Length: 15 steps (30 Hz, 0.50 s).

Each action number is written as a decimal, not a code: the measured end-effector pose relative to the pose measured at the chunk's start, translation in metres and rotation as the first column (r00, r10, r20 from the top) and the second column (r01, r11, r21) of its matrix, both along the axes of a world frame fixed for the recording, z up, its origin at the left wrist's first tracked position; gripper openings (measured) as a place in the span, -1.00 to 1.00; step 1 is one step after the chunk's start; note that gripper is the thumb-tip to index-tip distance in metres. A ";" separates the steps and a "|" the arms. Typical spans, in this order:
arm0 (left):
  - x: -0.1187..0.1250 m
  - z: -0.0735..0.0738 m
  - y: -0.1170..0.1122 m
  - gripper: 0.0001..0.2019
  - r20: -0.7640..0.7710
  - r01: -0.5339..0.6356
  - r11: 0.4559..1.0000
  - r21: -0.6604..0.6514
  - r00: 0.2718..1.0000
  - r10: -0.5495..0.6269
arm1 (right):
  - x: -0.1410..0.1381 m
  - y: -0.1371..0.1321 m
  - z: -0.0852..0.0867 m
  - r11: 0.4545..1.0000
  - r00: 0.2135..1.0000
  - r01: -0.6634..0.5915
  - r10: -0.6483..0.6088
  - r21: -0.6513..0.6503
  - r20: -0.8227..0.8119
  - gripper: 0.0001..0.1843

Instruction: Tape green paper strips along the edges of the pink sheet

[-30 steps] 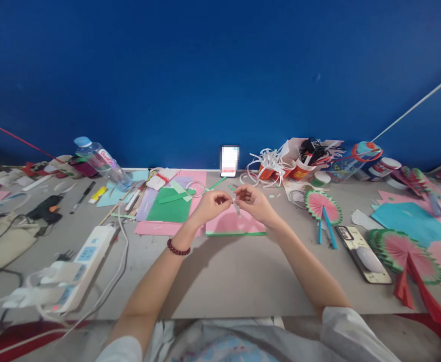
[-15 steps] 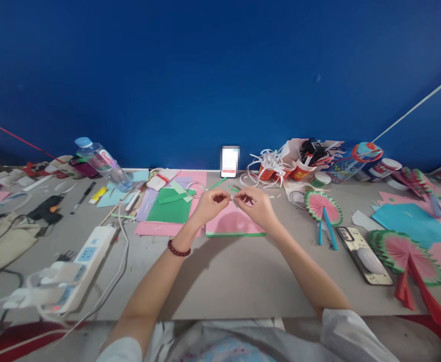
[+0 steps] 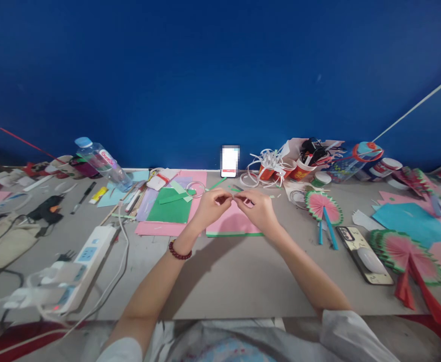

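My left hand (image 3: 212, 205) and my right hand (image 3: 256, 206) are held close together above the pink sheet with a green edge (image 3: 231, 226). The fingertips of both hands pinch a small white strip (image 3: 234, 199) between them. A dark red bead bracelet (image 3: 179, 250) circles my left wrist. Both hands hover just over the table, fingers curled. Most of the strip is hidden by the fingers.
A green sheet (image 3: 170, 207) lies on pink paper to the left. A power strip (image 3: 79, 264) with cables and a glue gun (image 3: 47, 210) sit at left, with a water bottle (image 3: 102, 162) behind them. Paper fans (image 3: 322, 205), a phone (image 3: 363, 254), cups (image 3: 299, 171) and blue paper (image 3: 409, 218) lie to the right.
The two hands have drawn closer together and the white strip, which hung down between them, is now mostly tucked in the fingertips.
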<state>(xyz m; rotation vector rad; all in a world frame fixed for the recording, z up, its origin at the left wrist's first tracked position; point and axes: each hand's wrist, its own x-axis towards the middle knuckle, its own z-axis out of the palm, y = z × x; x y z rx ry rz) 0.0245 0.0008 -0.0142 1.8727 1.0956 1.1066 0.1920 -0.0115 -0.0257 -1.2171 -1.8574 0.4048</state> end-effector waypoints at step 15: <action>0.002 0.004 -0.008 -0.86 -0.180 -0.012 0.987 0.160 0.983 0.041 | -0.001 -0.003 0.004 1.000 0.999 -0.029 0.029 0.007 0.037 -0.78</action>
